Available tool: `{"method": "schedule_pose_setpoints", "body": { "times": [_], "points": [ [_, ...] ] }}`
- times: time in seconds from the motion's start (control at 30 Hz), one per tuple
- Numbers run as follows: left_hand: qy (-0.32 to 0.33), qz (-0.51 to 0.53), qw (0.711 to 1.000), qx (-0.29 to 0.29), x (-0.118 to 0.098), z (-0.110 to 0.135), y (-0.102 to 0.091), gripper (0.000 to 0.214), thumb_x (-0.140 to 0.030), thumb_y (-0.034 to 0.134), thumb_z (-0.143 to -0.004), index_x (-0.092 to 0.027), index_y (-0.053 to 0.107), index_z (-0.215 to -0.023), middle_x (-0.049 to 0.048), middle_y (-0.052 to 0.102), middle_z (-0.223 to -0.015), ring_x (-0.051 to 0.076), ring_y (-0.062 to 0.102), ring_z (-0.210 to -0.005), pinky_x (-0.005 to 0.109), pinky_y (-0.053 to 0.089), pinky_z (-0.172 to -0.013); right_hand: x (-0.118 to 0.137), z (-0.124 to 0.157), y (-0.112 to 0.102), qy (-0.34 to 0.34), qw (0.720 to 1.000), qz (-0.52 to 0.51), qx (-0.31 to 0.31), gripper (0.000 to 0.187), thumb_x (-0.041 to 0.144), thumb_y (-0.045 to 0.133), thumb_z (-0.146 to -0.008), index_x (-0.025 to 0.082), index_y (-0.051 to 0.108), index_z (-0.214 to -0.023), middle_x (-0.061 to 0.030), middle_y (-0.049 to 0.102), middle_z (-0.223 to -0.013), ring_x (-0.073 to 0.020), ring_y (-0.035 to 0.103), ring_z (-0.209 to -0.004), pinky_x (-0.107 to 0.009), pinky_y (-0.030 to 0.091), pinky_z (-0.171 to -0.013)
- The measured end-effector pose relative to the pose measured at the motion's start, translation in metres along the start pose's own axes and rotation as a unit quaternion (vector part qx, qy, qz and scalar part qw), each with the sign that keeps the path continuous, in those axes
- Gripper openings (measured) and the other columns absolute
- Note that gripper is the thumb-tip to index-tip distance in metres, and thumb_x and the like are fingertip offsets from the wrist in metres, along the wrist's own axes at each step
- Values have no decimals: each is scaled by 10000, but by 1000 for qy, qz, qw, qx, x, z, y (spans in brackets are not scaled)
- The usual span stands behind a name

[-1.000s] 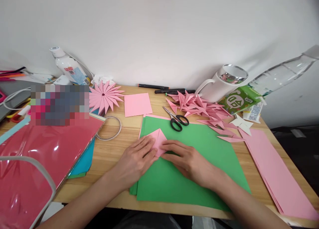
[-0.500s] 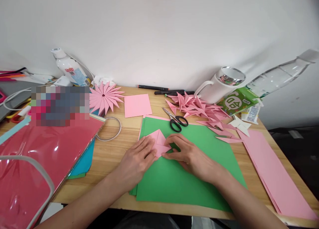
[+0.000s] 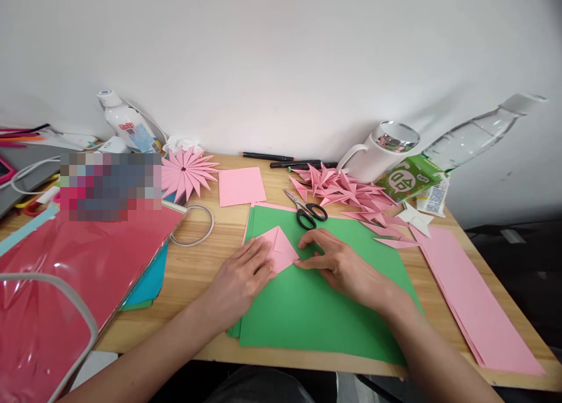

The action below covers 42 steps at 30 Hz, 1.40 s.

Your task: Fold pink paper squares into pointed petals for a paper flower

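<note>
A pink square of origami paper [image 3: 283, 251] with crease lines lies turned cornerwise on the green paper sheets [image 3: 325, 315]. My left hand [image 3: 243, 274] rests flat over its left part, fingers stretched out, covering that side. At its right corner is my right hand [image 3: 345, 265], with the thumb tip touching or nearly touching the paper. The index finger curves above, apart from the thumb, and nothing shows between them. Just beyond the paper, black-handled scissors [image 3: 307, 210] lie partly spread on the green sheets.
Folded pink pieces [image 3: 342, 189] pile before a white mug [image 3: 373, 154]. A pink pinwheel-like star [image 3: 187, 172], a flat pink square [image 3: 242, 186] and a tape roll [image 3: 211, 230] lie left. Pink strips [image 3: 474, 298] lie right; a clear bottle [image 3: 478, 137] leans behind.
The paper's right-hand flap, raised between my right fingers before, now lies flat. My right thumb and index finger have come off it and sit at the corner. My left hand stays put.
</note>
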State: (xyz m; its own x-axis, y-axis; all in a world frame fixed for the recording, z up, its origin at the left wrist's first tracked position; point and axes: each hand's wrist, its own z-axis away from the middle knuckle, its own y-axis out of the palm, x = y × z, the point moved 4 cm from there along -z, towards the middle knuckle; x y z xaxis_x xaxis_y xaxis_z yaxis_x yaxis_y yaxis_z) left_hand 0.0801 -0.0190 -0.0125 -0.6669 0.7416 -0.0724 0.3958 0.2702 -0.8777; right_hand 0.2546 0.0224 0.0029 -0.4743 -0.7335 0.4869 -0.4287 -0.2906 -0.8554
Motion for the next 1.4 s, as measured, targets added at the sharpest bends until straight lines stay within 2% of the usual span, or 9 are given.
{"method": "schedule_pose_setpoints", "body": {
  "times": [0.23, 0.37, 0.5, 0.6, 0.8, 1.0, 1.2, 1.27, 1.4],
  "points": [
    [1, 1, 1000, 7, -1, 0, 0, 213, -142, 419, -920, -106, 627, -947, 114, 603, -1231, 261, 509, -1202, 436, 485, -977, -2, 0, -4, 0, 1000, 1, 7, 453, -90, 446, -751, 224, 729, -913, -102, 566, -1028, -207, 568, -969, -360, 517, -772],
    [1, -1, 1000, 22, -1, 2, 2, 187, -152, 465, -903, -109, 629, -983, 77, 642, -1179, 282, 524, -1181, 446, 491, -962, -6, 4, -7, 9, 1000, -10, 5, 418, -77, 442, -752, 191, 716, -917, -107, 581, -1047, -209, 570, -991, -362, 508, -802],
    [-2, -4, 999, 51, 1, 3, 5, 191, -166, 473, -900, -124, 625, -1008, 60, 642, -1180, 280, 530, -1175, 434, 492, -955, -12, 4, -1, 48, 997, -44, -44, 243, 51, 517, -819, 186, 658, -963, -90, 583, -1044, -188, 579, -967, -348, 501, -830],
    [-4, 2, 998, 56, 4, 1, 3, 190, -176, 461, -906, -146, 641, -957, 38, 656, -1159, 265, 543, -1163, 416, 493, -955, -12, -1, 9, 67, 991, -60, -95, 47, 197, 583, -842, 166, 618, -835, -91, 560, -1008, -183, 576, -930, -339, 502, -821],
    [-12, 53, 997, 57, 11, -4, 3, 235, -225, 432, -929, -152, 652, -965, 23, 684, -1106, 194, 624, -1053, 358, 505, -941, -7, -9, 24, 63, 992, 10, -104, 70, 184, 551, -855, 159, 579, -796, -97, 511, -947, -208, 539, -909, -362, 500, -785],
    [-53, 24, 998, 25, 6, -7, 5, 237, -246, 454, -922, -143, 667, -920, 18, 723, -989, 211, 632, -1036, 368, 514, -913, -8, -7, 23, 58, 993, 14, -104, 74, 193, 524, -867, 186, 558, -801, -91, 491, -968, -216, 525, -917, -373, 498, -782],
    [-40, 52, 992, 105, 9, -4, 4, 178, -305, 561, -857, -191, 676, -931, 5, 674, -1125, 231, 579, -1124, 381, 483, -949, -8, -7, 27, 85, 988, 2, -126, 69, 172, 582, -817, 176, 557, -753, -87, 499, -951, -215, 516, -915, -365, 482, -798],
    [-50, 64, 988, 131, 12, -3, 4, 259, -359, 626, -798, -193, 669, -993, 20, 668, -1136, 237, 561, -1148, 383, 464, -972, -6, -8, 31, 105, 985, 14, -136, 104, 185, 620, -787, 174, 553, -709, -91, 505, -963, -228, 507, -928, -373, 472, -801],
    [-58, 92, 980, 164, 14, -2, 5, 643, -517, 735, -599, -148, 629, -1114, 90, 643, -1169, 278, 514, -1195, 402, 435, -1000, 3, -12, 40, 143, 977, 83, -138, 149, 232, 662, -758, 177, 553, -672, -103, 520, -1021, -276, 477, -973, -415, 440, -779]
  ]
}}
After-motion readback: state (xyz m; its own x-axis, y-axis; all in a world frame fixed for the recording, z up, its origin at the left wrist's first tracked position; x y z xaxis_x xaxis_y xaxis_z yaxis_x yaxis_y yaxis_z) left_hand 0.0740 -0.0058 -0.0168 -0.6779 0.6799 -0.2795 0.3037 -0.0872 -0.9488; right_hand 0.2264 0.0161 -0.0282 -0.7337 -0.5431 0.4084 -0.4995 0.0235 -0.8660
